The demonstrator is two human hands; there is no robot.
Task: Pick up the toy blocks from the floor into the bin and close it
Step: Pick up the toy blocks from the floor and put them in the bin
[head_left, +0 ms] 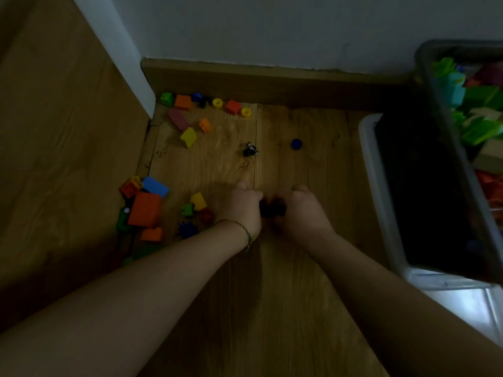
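In the head view both bare forearms reach forward and down from the bottom corners and come together over the brown wooden plank floor (299, 295). The left hand (243, 208) shows its back to the camera, with the knuckles up and the fingers curled under. A thin green and yellow thread bracelet (243, 232) lies around its wrist. The right hand (304, 210) is in a mirrored pose, also with the fingers curled. Between the two hands is a dark blurred toy block (272, 209), and both hands hold it close, one on each side, low over the floor. Its colour is too dark to tell.

Many toy blocks lie on the floor. Left of the left hand is a large orange plastic block (144, 209), and a flat blue block (155, 186) touches its far side. A small yellow block (198, 200) lies just beside the left hand. Further away, along the wooden skirting board (272, 83), lies a row of small coloured blocks and rings (217, 102). A small black toy piece (250, 150) and a round blue piece (296, 144) lie apart in the middle.

At the right edge stands the grey translucent plastic bin (446, 126). It is open and holds green, teal and red blocks. A pale plastic frame (373, 164) lies just beside it; I cannot tell if this is the lid.
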